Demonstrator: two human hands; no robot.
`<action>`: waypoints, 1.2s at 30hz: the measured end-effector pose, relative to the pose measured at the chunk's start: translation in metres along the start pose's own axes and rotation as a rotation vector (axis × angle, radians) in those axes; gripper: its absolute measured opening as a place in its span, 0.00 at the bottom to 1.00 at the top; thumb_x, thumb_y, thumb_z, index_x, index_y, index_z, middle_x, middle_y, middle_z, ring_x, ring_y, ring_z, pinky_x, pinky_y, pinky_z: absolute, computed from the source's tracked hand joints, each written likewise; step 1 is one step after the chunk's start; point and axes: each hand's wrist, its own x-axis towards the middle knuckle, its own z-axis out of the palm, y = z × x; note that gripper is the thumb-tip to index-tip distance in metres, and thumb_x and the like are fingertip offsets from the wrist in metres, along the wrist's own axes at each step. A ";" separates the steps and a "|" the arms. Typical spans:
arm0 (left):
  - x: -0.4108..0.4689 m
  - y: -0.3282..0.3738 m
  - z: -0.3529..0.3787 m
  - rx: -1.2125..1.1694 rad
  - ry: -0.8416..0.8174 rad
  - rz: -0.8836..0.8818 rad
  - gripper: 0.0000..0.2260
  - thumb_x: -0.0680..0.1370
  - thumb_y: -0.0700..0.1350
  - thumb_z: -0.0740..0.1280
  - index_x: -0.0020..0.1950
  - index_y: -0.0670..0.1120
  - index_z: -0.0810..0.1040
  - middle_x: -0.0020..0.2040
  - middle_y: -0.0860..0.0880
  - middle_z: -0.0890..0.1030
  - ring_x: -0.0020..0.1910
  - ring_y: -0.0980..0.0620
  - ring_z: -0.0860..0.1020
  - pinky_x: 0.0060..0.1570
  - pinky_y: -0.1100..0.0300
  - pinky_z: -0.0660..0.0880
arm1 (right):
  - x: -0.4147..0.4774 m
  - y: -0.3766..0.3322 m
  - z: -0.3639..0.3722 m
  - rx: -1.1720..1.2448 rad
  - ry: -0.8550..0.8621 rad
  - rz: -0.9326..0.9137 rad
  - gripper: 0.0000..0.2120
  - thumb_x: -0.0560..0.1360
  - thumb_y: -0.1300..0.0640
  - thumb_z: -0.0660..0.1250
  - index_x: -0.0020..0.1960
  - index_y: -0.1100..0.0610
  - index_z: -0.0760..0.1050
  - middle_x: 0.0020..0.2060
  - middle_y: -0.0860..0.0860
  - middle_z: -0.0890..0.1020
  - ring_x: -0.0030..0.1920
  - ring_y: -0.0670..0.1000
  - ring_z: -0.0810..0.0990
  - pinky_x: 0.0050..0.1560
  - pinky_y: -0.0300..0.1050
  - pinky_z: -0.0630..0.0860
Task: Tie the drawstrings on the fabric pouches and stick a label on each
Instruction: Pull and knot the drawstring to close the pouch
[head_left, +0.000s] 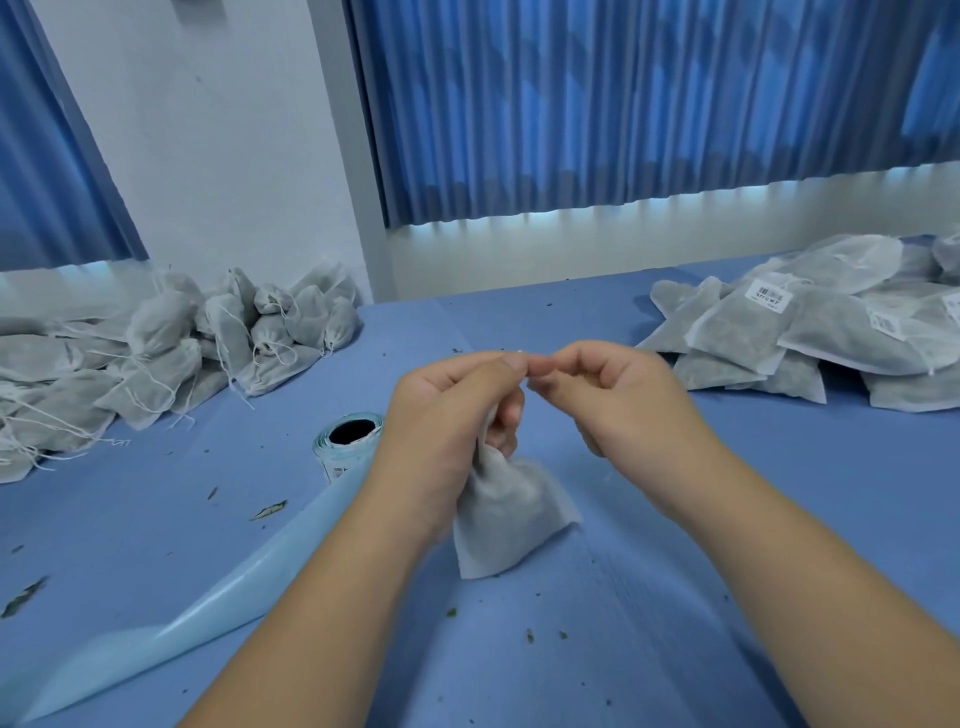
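Observation:
A small grey fabric pouch (506, 519) stands on the blue table (675, 597) in the middle, its neck gathered inside my left hand (447, 415), whose lower fingers curl round it. My left thumb and forefinger pinch a thin white drawstring (519, 355) at the top. My right hand (608, 389) pinches the same drawstring right beside it, fingertips almost touching. The string itself is mostly hidden by the fingers. A roll of labels (350, 441) on pale blue backing lies just left of my left wrist.
A heap of untied pouches with loose strings (171, 353) fills the far left. A pile of flat pouches with barcode labels (810, 322) lies at the far right. A strip of pale blue backing (182, 613) runs toward the lower left. Dried leaf bits are scattered about.

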 end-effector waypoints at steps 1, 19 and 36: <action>0.000 0.001 -0.001 0.042 0.041 0.013 0.09 0.71 0.44 0.67 0.40 0.45 0.87 0.26 0.51 0.70 0.24 0.54 0.65 0.26 0.64 0.65 | -0.002 -0.001 0.002 -0.059 -0.008 -0.031 0.08 0.75 0.55 0.70 0.38 0.55 0.79 0.21 0.43 0.63 0.23 0.45 0.59 0.24 0.35 0.58; -0.001 0.015 -0.020 0.400 -0.223 -0.148 0.11 0.71 0.49 0.65 0.31 0.47 0.82 0.24 0.51 0.69 0.24 0.54 0.65 0.26 0.64 0.66 | -0.008 -0.011 -0.006 -0.145 -0.035 -0.113 0.08 0.73 0.57 0.70 0.35 0.55 0.80 0.24 0.47 0.62 0.25 0.44 0.60 0.25 0.32 0.59; 0.008 0.002 -0.027 -0.129 -0.269 -0.538 0.06 0.67 0.46 0.65 0.31 0.46 0.75 0.25 0.52 0.64 0.22 0.55 0.62 0.23 0.64 0.65 | -0.009 -0.013 0.000 -0.107 -0.150 -0.044 0.07 0.73 0.58 0.69 0.36 0.53 0.79 0.31 0.49 0.78 0.34 0.47 0.73 0.35 0.40 0.71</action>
